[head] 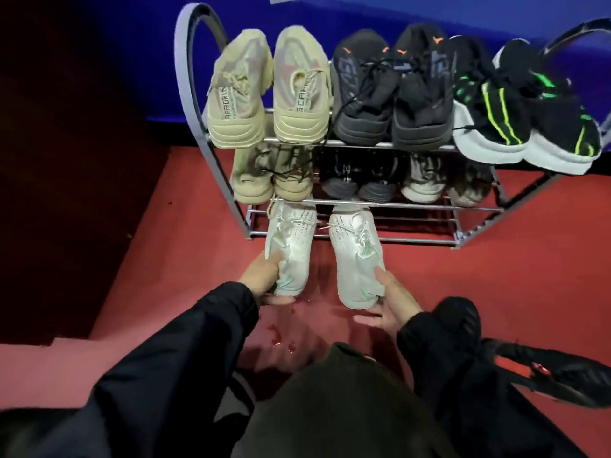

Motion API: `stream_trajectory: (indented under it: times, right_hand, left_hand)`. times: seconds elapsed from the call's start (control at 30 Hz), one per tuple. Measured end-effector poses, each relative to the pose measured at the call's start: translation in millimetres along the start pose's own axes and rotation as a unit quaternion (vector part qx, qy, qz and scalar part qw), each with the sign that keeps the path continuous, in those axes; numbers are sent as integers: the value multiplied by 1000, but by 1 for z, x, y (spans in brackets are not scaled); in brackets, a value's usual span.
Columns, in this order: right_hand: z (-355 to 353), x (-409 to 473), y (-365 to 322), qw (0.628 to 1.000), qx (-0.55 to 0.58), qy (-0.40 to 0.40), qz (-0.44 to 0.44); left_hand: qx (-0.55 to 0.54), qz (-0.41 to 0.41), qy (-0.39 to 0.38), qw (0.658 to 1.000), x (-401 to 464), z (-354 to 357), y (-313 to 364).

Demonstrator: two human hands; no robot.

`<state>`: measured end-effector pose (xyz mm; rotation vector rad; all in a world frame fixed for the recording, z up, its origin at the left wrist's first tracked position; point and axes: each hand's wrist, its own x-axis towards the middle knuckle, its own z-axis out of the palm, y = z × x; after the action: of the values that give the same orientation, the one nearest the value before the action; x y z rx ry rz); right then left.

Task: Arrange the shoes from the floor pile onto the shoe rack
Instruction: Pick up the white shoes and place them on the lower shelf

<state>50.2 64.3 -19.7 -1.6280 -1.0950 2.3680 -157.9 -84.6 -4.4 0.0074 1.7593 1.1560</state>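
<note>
A metal shoe rack (360,145) with three tiers stands against a blue wall. My left hand (261,279) grips the heel of a white sneaker (291,246). My right hand (393,304) grips the heel of its white partner (355,256). Both toes point under the middle bar, over the left part of the bottom tier (413,240). The top tier carries a beige pair (264,94), a black pair with orange marks (390,90) and a black-and-green pair (525,117). On the middle tier are a tan pair (271,176), a dark pair (360,180) and a grey pair (446,181).
The floor is red carpet (198,259). A dark shoe (545,368) lies on the floor at my lower right, beside my sleeve. A dark wall or panel fills the left side. My knees in dark clothing fill the bottom of the view.
</note>
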Motion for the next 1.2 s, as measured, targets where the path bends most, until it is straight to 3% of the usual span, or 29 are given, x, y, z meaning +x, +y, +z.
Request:
stream_trajectory:
  times: [0.13,0.4,0.47,0.5,0.6,0.8,0.93,1.2]
  right_hand:
    - [22,30,-4,999,33,-15,-18]
    - [17,62,-5,999,4,-31,-23]
    - [17,67,-4,999,3,-32,-23]
    - [18,69,-3,999,7,-29,-22]
    - [23,74,-1,1000,18,-17,-19]
    - [35,83,-9,998,40,-17,-53]
    - [54,95,-26,996,12,-14,-88]
    - [103,138,-54,995,-40,12,-91]
  left_hand:
    - [64,58,64,994,52,-9,15]
    - [-110,59,171,977,135,-18,34]
    - [-43,78,182,979,148,-16,27]
    - [50,101,191,975,152,-13,22]
    - [308,134,227,914,153,-6,9]
    - [313,162,294,889,132,-2,7]
    - [308,136,326,883,124,1,10]
    - [279,187,304,891,115,9,8]
